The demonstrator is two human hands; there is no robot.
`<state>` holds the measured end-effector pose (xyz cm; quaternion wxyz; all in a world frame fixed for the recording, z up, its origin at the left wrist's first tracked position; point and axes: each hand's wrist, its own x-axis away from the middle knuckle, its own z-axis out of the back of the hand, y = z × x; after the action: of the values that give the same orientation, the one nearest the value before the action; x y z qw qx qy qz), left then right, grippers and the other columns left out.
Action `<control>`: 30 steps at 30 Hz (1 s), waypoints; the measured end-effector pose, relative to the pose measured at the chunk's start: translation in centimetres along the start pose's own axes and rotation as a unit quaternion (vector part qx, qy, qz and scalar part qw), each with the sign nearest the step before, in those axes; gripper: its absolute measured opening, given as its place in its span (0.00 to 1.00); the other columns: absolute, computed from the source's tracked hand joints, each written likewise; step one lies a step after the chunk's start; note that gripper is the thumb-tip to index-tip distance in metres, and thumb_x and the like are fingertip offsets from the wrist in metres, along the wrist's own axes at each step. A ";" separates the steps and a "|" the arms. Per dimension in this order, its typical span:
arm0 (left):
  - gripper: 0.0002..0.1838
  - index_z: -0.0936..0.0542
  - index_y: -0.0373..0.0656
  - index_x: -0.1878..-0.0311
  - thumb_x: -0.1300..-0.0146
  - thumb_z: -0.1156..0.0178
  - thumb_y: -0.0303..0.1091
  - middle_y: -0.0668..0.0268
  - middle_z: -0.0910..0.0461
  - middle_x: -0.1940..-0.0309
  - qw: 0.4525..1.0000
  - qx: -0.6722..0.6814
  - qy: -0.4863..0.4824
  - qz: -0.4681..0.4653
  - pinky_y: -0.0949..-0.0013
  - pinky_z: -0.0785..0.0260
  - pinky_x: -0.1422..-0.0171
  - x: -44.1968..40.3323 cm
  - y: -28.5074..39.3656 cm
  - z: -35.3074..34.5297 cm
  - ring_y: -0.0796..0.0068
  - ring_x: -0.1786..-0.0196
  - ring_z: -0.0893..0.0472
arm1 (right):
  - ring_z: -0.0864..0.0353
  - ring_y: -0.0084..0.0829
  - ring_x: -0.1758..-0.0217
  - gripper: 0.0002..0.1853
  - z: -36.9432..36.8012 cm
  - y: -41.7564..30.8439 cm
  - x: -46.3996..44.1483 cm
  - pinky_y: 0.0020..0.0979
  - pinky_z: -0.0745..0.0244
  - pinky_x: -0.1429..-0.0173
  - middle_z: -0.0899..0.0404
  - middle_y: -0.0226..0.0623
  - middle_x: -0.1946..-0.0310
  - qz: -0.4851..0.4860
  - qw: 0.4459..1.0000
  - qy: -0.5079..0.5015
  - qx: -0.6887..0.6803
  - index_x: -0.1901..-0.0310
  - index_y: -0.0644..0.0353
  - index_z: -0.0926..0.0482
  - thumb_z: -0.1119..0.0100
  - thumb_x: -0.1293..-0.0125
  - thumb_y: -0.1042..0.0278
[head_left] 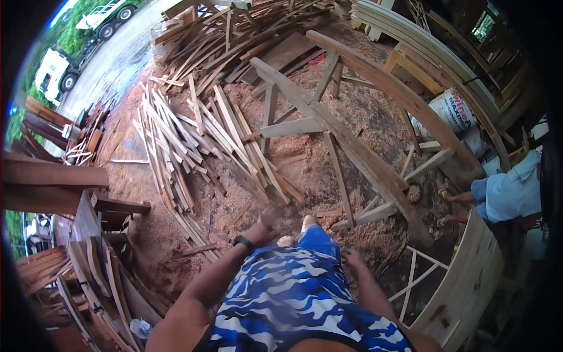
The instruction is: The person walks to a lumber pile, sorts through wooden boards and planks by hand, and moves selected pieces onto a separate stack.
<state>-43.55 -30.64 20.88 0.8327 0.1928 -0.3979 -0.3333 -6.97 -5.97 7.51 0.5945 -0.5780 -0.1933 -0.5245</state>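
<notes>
My left hand, with a black watch at the wrist, is held out in front of my body over the sawdust. Its outline is smeared and how its fingers are set does not show; no object sticks out of it. Low beside my blue shorts hangs my right hand, its fingers loosely apart with nothing seen in them. Nearest to the left hand lies a pile of thin wood strips. Ahead of the right hand stands a long wooden trestle.
Sawdust covers the ground. A second beam on legs runs farther right, near a white printed sack. A person in a light shirt is at the right. Curved boards lean at left; a truck stands on the road.
</notes>
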 end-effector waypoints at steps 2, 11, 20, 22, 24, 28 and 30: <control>0.20 0.15 0.42 0.58 0.40 0.38 0.51 0.49 0.16 0.66 0.995 -0.086 -0.038 0.013 0.53 0.24 0.54 1.6 -0.6 0.5 0.49 0.59 0.16 | 0.16 0.28 0.65 0.22 1.1 -5.9 -3.0 0.31 0.21 0.62 0.15 0.39 0.59 0.056 0.995 -0.030 0.079 0.40 0.60 0.22 0.40 0.34 0.64; 0.24 0.16 0.41 0.56 0.39 0.38 0.55 0.48 0.15 0.62 0.985 -0.026 -0.026 0.170 0.52 0.25 0.49 4.1 0.2 4.6 0.47 0.56 0.16 | 0.17 0.44 0.51 0.27 3.1 -30.9 -11.2 0.39 0.23 0.45 0.16 0.47 0.54 0.272 0.925 -0.007 0.266 0.43 0.56 0.20 0.38 0.43 0.52; 0.20 0.16 0.44 0.58 0.39 0.37 0.52 0.48 0.16 0.66 0.973 0.071 0.090 0.199 0.52 0.25 0.53 1.2 -8.5 7.6 0.47 0.60 0.17 | 0.18 0.43 0.47 0.29 -3.6 -44.4 -14.9 0.38 0.24 0.42 0.17 0.47 0.52 0.308 0.867 -0.057 0.388 0.40 0.54 0.22 0.37 0.44 0.55; 0.19 0.16 0.45 0.58 0.39 0.37 0.52 0.48 0.16 0.66 0.973 0.072 0.101 0.192 0.52 0.25 0.53 0.0 -11.2 9.6 0.46 0.60 0.17 | 0.19 0.44 0.44 0.29 -5.9 -46.9 -14.9 0.39 0.25 0.39 0.18 0.48 0.49 0.298 0.853 -0.045 0.427 0.40 0.53 0.22 0.37 0.44 0.54; 0.19 0.16 0.45 0.56 0.38 0.37 0.51 0.47 0.16 0.65 0.970 0.103 0.106 0.195 0.52 0.25 0.52 -1.5 -15.5 11.5 0.47 0.59 0.17 | 0.16 0.45 0.50 0.26 -8.2 -46.7 -17.3 0.39 0.23 0.44 0.16 0.50 0.54 0.355 0.850 -0.037 0.388 0.44 0.59 0.20 0.38 0.42 0.54; 0.21 0.14 0.43 0.57 0.40 0.36 0.52 0.51 0.15 0.62 0.965 0.120 0.089 0.215 0.56 0.25 0.50 -2.8 -24.8 20.0 0.50 0.56 0.16 | 0.14 0.36 0.56 0.24 -9.9 -43.3 -19.3 0.36 0.21 0.51 0.14 0.43 0.55 0.222 0.871 -0.114 0.423 0.45 0.57 0.18 0.36 0.40 0.52; 0.20 0.14 0.43 0.57 0.40 0.36 0.50 0.52 0.15 0.62 0.972 0.091 0.067 0.208 0.57 0.24 0.50 -3.7 -31.6 24.3 0.52 0.56 0.16 | 0.13 0.32 0.63 0.23 -9.4 -40.4 -21.0 0.35 0.20 0.58 0.14 0.40 0.56 0.275 0.783 -0.097 0.550 0.45 0.57 0.18 0.37 0.38 0.55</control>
<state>-77.17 -51.59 15.24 0.8875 0.2025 -0.4012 -0.1017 -52.65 2.88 7.14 0.9087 -0.2298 -0.3383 -0.0843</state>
